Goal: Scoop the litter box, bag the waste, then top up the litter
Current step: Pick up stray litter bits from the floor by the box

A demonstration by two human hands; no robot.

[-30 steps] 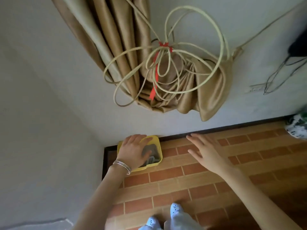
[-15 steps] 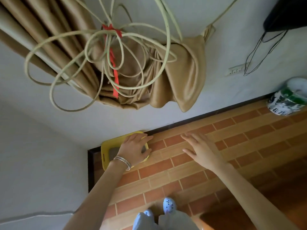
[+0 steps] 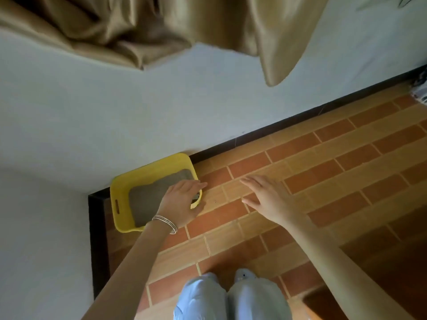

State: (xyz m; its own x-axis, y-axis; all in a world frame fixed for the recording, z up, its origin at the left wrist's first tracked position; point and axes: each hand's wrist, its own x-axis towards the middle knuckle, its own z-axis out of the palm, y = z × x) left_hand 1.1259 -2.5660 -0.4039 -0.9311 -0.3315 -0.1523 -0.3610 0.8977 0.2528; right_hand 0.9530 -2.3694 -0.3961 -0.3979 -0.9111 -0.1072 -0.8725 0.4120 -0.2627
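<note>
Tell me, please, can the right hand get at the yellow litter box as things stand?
Probably yes. The right hand hovers open over bare tiles beside the litter box; only the left hand, at the near rim, takes some room.

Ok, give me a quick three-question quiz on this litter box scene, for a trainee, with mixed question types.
1. True or false: the yellow litter box sits on the tiled floor in the corner of the room.
2. Which hand is over the box's rim? A) left B) right C) both
3. What is the right hand holding?

Key:
1. True.
2. A, the left hand.
3. Nothing. Its fingers are spread above the tiles.
</note>
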